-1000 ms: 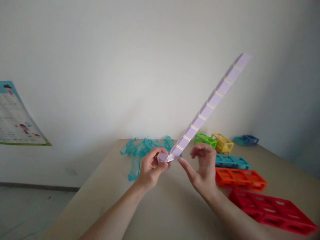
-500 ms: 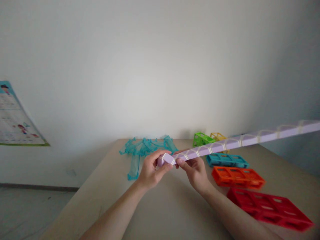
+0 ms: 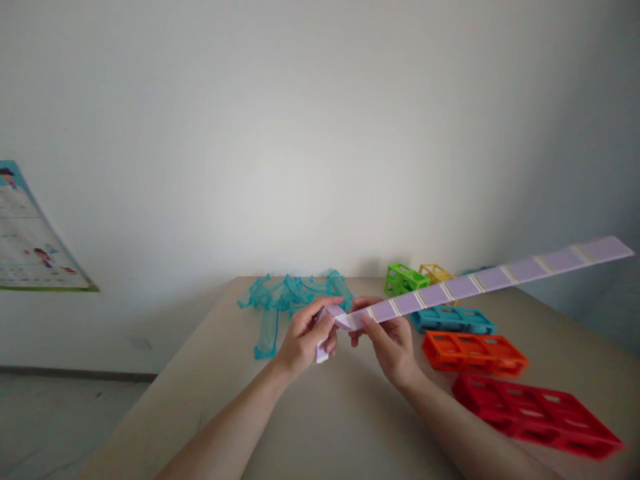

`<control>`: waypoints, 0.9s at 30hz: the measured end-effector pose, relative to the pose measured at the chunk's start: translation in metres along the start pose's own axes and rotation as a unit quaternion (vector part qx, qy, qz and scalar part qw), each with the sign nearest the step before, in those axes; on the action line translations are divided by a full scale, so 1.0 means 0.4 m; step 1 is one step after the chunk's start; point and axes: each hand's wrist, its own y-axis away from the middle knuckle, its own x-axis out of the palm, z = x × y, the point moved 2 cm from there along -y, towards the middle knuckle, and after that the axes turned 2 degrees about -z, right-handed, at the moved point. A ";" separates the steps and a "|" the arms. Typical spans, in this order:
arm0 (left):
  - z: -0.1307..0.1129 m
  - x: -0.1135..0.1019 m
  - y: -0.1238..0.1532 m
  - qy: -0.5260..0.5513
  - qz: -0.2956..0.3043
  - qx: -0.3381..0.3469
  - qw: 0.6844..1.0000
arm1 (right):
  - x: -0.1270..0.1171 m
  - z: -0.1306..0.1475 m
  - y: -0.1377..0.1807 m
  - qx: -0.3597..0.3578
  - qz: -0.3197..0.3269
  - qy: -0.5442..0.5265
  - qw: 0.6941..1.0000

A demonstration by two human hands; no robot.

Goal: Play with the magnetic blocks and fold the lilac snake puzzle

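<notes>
Held above the table is a lilac and white snake puzzle [image 3: 435,294] made of wedge-shaped segments. My left hand [image 3: 307,340] is closed on its bent near end, where a few segments turn down below the fingers. The thumb lies over part of that bend. My right hand [image 3: 393,343] pinches the puzzle just past the bend, thumb in front and fingers behind. From there the long straight part runs up to the right, its flat lilac faces showing with pale joints between them. Some segments are hidden behind my fingers.
Translucent teal plastic pieces [image 3: 269,330] lie at the back left of the table [image 3: 320,427]. Open-frame blocks stand on the right: green [image 3: 405,279], yellow [image 3: 436,273], blue [image 3: 454,320], orange [image 3: 475,353] and red [image 3: 537,415]. A poster [image 3: 40,233] hangs on the left wall.
The long part has rolled from its ridged side to its flat side, and its far end is now inside the view. At my left hand, the short end now points downward.
</notes>
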 end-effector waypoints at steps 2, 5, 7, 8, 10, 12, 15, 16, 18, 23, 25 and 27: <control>0.007 0.001 -0.002 0.045 0.004 -0.024 0.999 | -0.005 -0.007 -0.001 0.000 0.006 -0.023 1.000; 0.012 0.002 -0.003 0.080 0.003 -0.050 0.996 | -0.007 -0.014 -0.003 0.010 0.017 -0.034 0.999; 0.012 0.003 -0.003 0.091 0.001 -0.071 0.993 | -0.006 -0.017 -0.004 0.019 0.023 -0.035 0.999; 0.012 0.004 -0.002 0.095 0.000 -0.083 0.992 | -0.005 -0.018 -0.004 0.024 0.024 -0.035 0.999; 0.012 0.007 0.000 0.099 -0.005 -0.104 0.990 | -0.004 -0.021 -0.005 0.034 0.022 -0.033 0.999; 0.010 0.011 0.001 0.101 -0.014 -0.122 0.987 | -0.002 -0.025 -0.006 0.042 0.015 -0.024 0.999; 0.004 0.016 -0.001 0.098 -0.031 -0.136 0.985 | 0.001 -0.026 -0.007 0.044 0.002 -0.002 0.999; 0.001 0.017 -0.002 0.095 -0.037 -0.139 0.985 | 0.001 -0.026 -0.008 0.043 -0.001 0.006 0.999; -0.004 0.018 -0.004 0.084 -0.048 -0.142 0.985 | 0.000 -0.026 -0.007 0.035 -0.006 0.024 0.999; -0.001 0.013 -0.005 0.020 -0.060 -0.151 0.987 | -0.011 -0.027 -0.003 -0.001 0.024 0.111 0.994; 0.006 0.009 -0.005 0.013 -0.055 -0.138 0.989 | -0.015 -0.023 -0.003 -0.015 0.037 0.148 0.988; 0.012 0.006 -0.005 0.043 -0.046 -0.109 0.992 | -0.017 -0.015 -0.007 -0.032 0.031 0.165 0.985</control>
